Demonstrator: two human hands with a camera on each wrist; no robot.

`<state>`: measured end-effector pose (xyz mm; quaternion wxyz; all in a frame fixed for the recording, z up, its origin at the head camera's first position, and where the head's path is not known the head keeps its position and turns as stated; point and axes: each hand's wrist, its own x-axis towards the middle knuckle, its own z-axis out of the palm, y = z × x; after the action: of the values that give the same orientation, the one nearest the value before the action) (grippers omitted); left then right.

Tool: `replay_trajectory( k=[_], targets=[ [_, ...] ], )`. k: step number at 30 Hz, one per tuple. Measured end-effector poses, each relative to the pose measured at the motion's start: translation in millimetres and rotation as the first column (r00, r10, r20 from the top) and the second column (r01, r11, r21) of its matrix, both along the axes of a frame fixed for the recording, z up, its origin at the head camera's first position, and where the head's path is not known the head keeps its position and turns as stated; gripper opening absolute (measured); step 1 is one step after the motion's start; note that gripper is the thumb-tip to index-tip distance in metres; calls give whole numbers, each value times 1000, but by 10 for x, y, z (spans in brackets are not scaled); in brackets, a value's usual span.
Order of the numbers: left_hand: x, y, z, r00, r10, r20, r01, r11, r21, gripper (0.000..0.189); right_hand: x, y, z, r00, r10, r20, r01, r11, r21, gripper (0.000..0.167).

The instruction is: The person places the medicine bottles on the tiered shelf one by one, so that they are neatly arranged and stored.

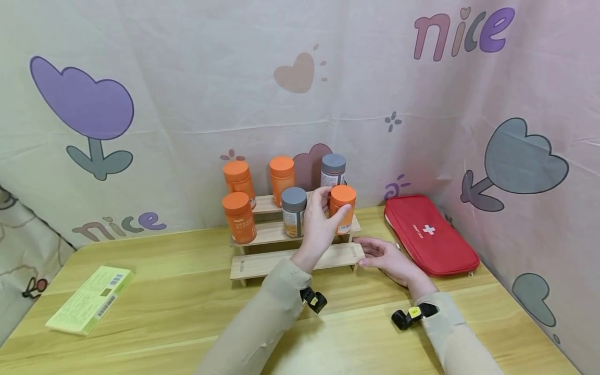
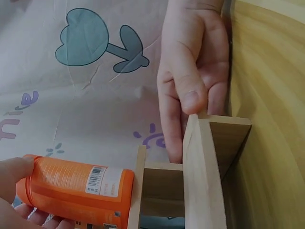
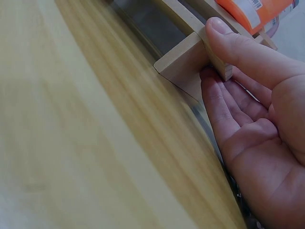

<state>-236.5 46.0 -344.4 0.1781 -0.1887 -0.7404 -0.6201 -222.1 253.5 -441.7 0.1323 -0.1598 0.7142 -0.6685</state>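
Note:
A three-step wooden rack [image 1: 276, 262] carries several bottles on its upper two steps. My left hand [image 1: 320, 224] holds an orange bottle [image 1: 344, 211] near its cap, thumb on one side and fingers on the other. That bottle stands at the right end of the middle step, its base right at the board in the left wrist view. My right hand [image 1: 386, 259] pinches the right end of the bottom step, thumb over the board and fingers beneath [image 3: 224, 102]. Left of my left hand, a grey-capped bottle [image 1: 294, 213] shares the middle step with another orange bottle [image 1: 239, 219].
Along the top step stand two orange bottles [image 1: 239, 179] [image 1: 282, 179] and a grey-capped one [image 1: 333, 169]. A red first aid pouch [image 1: 431, 237] lies right of the rack. At the table's left is a flat pale green box [image 1: 89, 301]. A printed curtain [image 1: 187, 104] hangs behind.

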Motion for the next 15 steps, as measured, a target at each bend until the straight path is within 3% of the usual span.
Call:
replay_trajectory(
  k=[6, 10, 15],
  targets=[
    [57, 19, -17, 996, 61, -67, -67, 993, -100, 55, -3, 5, -11, 1000, 2, -1, -2, 1000, -6, 64],
    [170, 13, -9, 985, 100, -139, -125, 975, -184, 69, -4, 5, -14, 1000, 8, 2, -8, 1000, -11, 64],
    [439, -66, 11, 981, 11, -192, -56, 971, -232, 76, -6, 15, -9, 1000, -7, 1, 7, 1000, 16, 65]
  ],
)
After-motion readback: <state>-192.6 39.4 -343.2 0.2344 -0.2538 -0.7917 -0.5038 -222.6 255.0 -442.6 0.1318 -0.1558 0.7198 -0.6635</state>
